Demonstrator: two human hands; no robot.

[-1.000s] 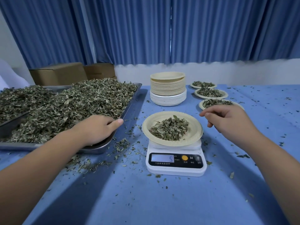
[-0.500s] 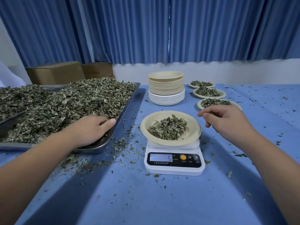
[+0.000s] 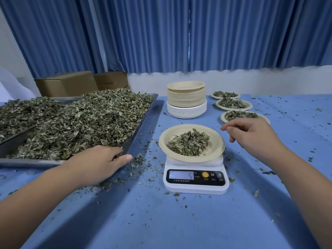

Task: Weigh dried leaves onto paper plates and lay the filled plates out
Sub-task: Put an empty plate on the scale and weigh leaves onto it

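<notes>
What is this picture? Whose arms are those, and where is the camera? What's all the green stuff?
There is no machine here: those are a person's two bare arms. The camera sits on the person's head and looks down, so you see what they see. The left hand rests at the near corner of a metal tray heaped with dried leaves. The right hand hovers beside a paper plate of leaves standing on a small white scale. I cannot tell whether either hand holds any leaves. Behind are a stack of empty plates and three filled plates in a row. Crumbs of leaf lie scattered over the blue tablecloth.
</notes>
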